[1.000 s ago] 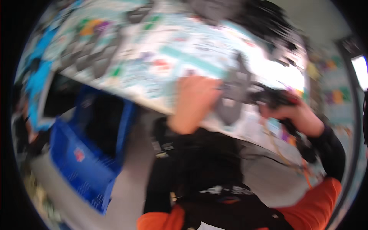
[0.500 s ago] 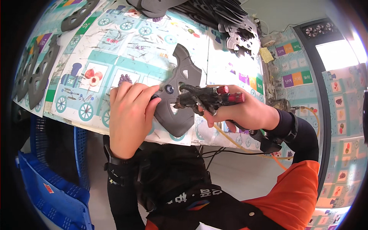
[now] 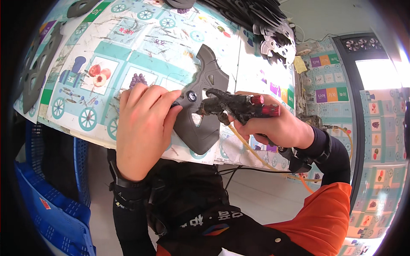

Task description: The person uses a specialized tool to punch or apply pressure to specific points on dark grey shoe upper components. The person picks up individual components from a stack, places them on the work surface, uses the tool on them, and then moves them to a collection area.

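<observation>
A dark grey curved plate with several cut-outs and one round dark spot lies on the paper-covered table. My left hand is at its left side, thumb and forefinger closed on a small dark tip that sticks out from its edge. My right hand is wrapped round a small spray gun, black and crusted, with red knobs at the back. Its nozzle end points left, over the plate's middle near the round spot. Whether the nozzle touches the plate cannot be seen.
Similar grey plates lie at the far left. A stack of dark parts sits at the back. A yellow hose hangs by the table's near edge. Blue plastic crates stand below left; a papered wall rises on the right.
The whole view has shifted a little. The spray gun is turned slightly, its back end farther right from the plate. Both hands keep their grips.
</observation>
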`<state>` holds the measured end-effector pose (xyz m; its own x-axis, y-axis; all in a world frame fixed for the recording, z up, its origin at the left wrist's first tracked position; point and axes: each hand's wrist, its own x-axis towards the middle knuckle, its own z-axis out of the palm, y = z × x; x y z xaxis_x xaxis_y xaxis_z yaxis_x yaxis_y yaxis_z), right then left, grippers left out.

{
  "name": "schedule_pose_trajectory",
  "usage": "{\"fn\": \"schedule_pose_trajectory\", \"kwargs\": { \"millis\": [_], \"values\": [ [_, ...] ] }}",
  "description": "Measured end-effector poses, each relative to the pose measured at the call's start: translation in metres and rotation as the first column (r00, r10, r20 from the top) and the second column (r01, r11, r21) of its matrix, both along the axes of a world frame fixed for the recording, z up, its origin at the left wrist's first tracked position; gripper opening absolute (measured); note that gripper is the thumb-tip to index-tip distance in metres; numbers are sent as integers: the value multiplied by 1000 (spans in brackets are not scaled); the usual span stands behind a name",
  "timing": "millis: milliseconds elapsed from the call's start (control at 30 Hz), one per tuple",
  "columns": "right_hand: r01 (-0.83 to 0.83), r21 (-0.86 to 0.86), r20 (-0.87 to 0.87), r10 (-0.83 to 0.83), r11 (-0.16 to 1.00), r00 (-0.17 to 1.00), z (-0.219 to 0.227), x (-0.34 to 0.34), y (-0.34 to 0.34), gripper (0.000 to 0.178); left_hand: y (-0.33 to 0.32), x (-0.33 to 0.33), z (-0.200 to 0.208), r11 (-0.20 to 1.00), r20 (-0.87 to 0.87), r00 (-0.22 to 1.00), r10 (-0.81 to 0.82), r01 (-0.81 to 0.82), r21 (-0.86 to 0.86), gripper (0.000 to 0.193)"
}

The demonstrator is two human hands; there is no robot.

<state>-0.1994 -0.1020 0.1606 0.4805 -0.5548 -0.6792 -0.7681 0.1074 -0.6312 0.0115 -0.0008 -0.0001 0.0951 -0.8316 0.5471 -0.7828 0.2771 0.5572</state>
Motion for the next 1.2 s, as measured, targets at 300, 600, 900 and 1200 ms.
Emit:
{"fn": "schedule_pose_trajectory", "kwargs": {
  "millis": [300,600,900,1200],
  "values": [
    [9,28,48,-10,1000,999,-1,0,2,23,2,1,1,1000,-5,1000,-1,1,-7,29],
    [-7,52,4,6,999,1000,1,1,6,20,-1,0,-4,1000,-22,1000,-14,13,-27,26],
    [-24,98,-13,25,995,1000,2,-6,13,21,1,0,-1,1000,-26,1000,-6,6,-3,26],
    [18,103,-64,-12,995,998,4,-18,22,30,-1,-2,-6,1000,-32,999,12,-13,-21,25]
  ]
}}
